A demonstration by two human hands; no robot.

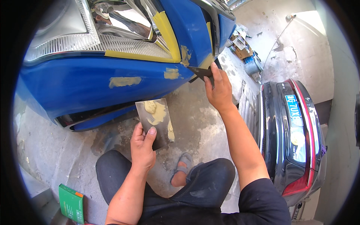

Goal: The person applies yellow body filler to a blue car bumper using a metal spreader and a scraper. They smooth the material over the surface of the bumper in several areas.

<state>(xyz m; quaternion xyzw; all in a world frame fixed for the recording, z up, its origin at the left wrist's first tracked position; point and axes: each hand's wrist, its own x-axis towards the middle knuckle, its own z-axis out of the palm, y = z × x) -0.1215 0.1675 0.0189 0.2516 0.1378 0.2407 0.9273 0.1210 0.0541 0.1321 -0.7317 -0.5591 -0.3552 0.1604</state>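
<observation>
In front of me is a blue car bumper with tan filler patches, one of them a long smear below the headlight. Yellow masking tape runs along the headlight's lower and right edges. My left hand grips a flat metal plate that carries a dollop of pale yellow putty. With my right hand I hold a dark spreader by its wide end. Its narrow tip meets the bumper near the tape's lower corner, beside a filler patch.
A dark car stands to the right, tail toward me. Beyond the bumper lie cardboard and scraps by a grey bucket. At lower left is a green box. My knees are bent over the stained concrete floor.
</observation>
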